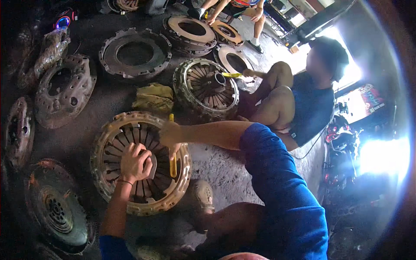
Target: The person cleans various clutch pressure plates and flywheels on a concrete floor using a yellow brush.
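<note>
A round clutch pressure plate (186, 162) with radial spring fingers lies before me. At its middle, my left hand (135, 161) has bent fingers on a grey curved metal part (152, 167); how far they wrap it is partly hidden. My right hand (170, 136), somewhat blurred, is closed around a yellow tool (174, 167) over the plate's right half. One end of the tool shows above the hand and the other below it. What kind of tool it is cannot be told. A folded brownish cloth (154, 97) lies just beyond the plate.
Beyond, a seated co-worker (312, 91) holds a yellow tool (231, 75) at another clutch pressure plate (180, 87). Farther back, another person's leg (259, 29) is beside clutch discs (177, 24). A metal ring (109, 57), a perforated housing (61, 107) and a flywheel (74, 224) stand or lie leftward.
</note>
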Demonstrator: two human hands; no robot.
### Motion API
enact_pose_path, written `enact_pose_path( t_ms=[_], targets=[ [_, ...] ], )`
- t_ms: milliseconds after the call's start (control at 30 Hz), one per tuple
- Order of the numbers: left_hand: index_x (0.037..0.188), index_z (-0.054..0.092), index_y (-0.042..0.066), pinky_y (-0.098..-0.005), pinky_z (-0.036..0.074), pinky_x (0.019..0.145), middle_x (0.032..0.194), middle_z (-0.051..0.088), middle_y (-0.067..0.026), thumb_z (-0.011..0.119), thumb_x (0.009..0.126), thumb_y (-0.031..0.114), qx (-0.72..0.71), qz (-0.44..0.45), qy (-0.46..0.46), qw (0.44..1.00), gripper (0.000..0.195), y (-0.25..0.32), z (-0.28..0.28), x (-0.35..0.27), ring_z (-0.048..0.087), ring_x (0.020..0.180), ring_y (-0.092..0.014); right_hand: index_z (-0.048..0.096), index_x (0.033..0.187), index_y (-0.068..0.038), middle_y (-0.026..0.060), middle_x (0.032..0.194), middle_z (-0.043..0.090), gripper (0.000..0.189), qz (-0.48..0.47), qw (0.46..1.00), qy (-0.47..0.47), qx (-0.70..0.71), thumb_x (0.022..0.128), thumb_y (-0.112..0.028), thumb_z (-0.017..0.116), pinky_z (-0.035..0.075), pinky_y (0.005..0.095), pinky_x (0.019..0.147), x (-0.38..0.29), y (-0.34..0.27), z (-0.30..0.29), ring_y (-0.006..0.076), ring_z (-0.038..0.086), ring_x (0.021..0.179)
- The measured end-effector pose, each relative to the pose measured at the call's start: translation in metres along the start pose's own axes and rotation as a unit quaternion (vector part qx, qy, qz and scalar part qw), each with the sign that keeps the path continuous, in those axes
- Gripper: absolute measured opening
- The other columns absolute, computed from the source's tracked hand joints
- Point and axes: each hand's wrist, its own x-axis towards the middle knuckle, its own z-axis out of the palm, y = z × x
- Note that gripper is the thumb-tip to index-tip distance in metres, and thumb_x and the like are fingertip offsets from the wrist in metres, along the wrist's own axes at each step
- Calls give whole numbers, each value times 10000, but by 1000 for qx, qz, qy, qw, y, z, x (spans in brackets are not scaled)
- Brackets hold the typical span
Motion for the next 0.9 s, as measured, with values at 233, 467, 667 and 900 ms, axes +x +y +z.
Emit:
enact_pose_path(
  t_ms=[233, 467, 667, 900],
  targets=[
    [946, 672, 110, -517, 464, 824, 1032, 531, -84, 610, 936, 226, 14, 2, -8, 1000, 132, 1, -1, -1, 525, 945, -327, 827, 993, -169, 25, 932, 771, 839, 65, 996, -60, 13, 746, -941, 608, 522, 456, 838, -11, -6, -3, 250, 729, 961],
    [922, 664, 101, -506, 482, 839, 1030, 532, -84, 635, 896, 215, 1, -9, 8, 1000, 120, 4, -3, 1, 537, 955, -333, 823, 1029, -186, 15, 1005, 769, 816, 96, 995, 14, 7, 766, -927, 607, 451, 517, 937, -18, -10, 0, 238, 710, 1023],
    [930, 660, 108, -508, 480, 841, 1037, 524, -75, 636, 898, 202, 9, -8, 0, 1000, 103, 1, 1, -1, 533, 972, -327, 804, 1079, -180, -3, 968, 757, 837, 93, 995, 35, -9, 777, -932, 591, 401, 483, 1003, -26, -6, -3, 233, 698, 1017],
    [939, 683, 122, -488, 493, 844, 1043, 538, -62, 643, 905, 215, 26, 6, -12, 1000, 106, 0, 0, 0, 529, 960, -306, 791, 1056, -168, 11, 951, 745, 836, 132, 990, -42, 40, 832, -928, 526, 380, 510, 1033, -36, 4, -15, 236, 690, 1020]
  ],
)
